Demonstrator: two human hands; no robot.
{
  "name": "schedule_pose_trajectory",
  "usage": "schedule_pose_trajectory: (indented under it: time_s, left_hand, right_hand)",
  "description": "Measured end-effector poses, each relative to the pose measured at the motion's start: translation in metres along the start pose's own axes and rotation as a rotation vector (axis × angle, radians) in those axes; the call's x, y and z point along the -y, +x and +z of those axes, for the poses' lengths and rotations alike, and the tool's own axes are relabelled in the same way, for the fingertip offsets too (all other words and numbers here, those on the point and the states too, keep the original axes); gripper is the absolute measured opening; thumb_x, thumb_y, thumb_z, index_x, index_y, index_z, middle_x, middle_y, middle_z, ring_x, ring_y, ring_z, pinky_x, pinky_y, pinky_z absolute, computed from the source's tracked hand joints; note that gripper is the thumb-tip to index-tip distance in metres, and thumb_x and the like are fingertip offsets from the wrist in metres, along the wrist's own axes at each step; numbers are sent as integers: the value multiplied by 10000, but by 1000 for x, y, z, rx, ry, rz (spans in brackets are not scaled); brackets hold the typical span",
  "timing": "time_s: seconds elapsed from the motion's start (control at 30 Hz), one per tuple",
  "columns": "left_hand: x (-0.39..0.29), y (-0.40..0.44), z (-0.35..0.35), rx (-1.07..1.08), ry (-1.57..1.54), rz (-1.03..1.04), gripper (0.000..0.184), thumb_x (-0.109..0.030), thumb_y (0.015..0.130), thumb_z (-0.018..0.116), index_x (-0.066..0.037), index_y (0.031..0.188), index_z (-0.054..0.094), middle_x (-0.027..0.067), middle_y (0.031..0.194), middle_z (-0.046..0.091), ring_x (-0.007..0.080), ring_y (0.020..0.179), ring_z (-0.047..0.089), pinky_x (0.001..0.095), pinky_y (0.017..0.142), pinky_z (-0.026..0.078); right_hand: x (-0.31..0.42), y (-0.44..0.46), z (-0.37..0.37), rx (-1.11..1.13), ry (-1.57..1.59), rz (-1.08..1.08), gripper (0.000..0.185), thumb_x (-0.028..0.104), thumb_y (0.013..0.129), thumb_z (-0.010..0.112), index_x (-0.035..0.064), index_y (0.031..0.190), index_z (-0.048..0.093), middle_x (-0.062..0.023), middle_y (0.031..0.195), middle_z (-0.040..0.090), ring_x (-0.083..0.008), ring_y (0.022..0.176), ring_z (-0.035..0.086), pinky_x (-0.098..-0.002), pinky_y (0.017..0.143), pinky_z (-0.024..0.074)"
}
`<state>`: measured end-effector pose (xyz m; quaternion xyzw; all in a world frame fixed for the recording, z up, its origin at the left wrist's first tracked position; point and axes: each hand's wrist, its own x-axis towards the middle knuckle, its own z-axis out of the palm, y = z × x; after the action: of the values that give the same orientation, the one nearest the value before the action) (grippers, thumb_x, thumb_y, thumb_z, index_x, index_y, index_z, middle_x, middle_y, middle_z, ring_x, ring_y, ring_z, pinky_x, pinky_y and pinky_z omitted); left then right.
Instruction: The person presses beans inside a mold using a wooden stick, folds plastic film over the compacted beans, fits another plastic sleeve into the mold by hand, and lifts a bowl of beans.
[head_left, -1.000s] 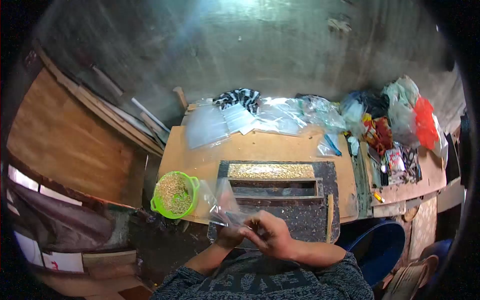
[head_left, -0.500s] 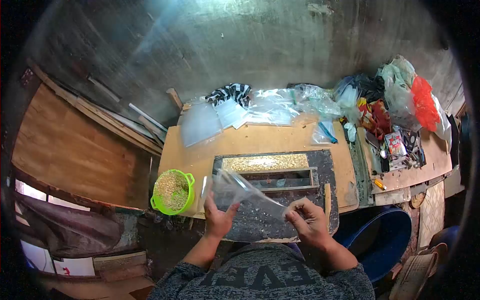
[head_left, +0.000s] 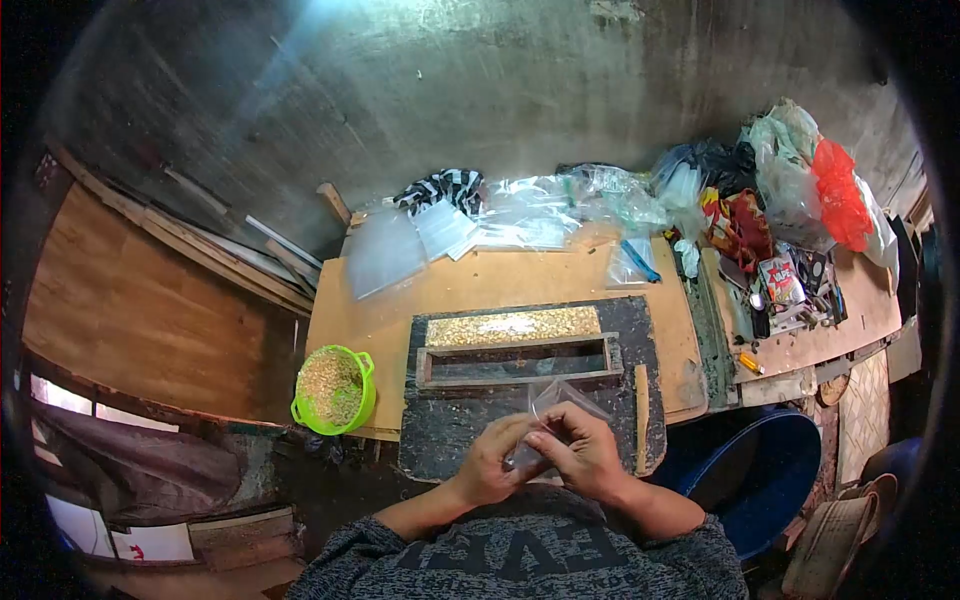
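Observation:
A clear plastic bag (head_left: 560, 396) is bunched between my two hands, close to my body at the front edge of the dark board (head_left: 440, 440). My left hand (head_left: 492, 462) grips the bag from the left with curled fingers. From the right, my right hand (head_left: 580, 450) pinches it, thumb on top. Just beyond the hands lies a narrow rectangular wooden frame (head_left: 430, 370). Behind that frame sits a flat slab of pale grains (head_left: 512, 325) with a shiny cover. The lower part of the bag is hidden by my fingers.
A green basket (head_left: 368, 385) of grains stands at the table's left edge. Plastic sheets (head_left: 385, 255) and bags lie along the back. A wooden stick (head_left: 642, 420) rests on the board's right side. A blue tub (head_left: 750, 480) is below right.
My hands have come together near my body, and the bag stretched between them is now bunched up. The wooden frame is no longer covered by the bag.

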<state>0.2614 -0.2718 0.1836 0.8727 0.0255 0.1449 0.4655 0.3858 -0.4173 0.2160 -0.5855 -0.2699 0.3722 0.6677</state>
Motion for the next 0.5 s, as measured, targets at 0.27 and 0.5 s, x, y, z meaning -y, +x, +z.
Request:
schedule_pose_trajectory:
  time_s: [0.27, 0.5]
  left_hand:
    - [16, -8, -3, -56, -132, -88, 375, -107, 837, 780, -33, 1192, 684, 132, 1165, 708, 293, 1083, 675, 388, 964, 506]
    - [-9, 8, -23, -29, -245, -58, 489, -224, 828, 813, -50, 1249, 636, 129, 1234, 659, 294, 1105, 656, 395, 958, 496]
  right_hand:
    - [2, 3, -20, -66, -260, -102, 178, 158, 921, 753, 34, 1000, 653, -51, 736, 628, -60, 691, 553, -265, 602, 471]
    - [27, 11, -22, 110, -341, -74, 141, 141, 915, 739, 27, 971, 678, -116, 789, 640, -181, 675, 609, -326, 622, 492]
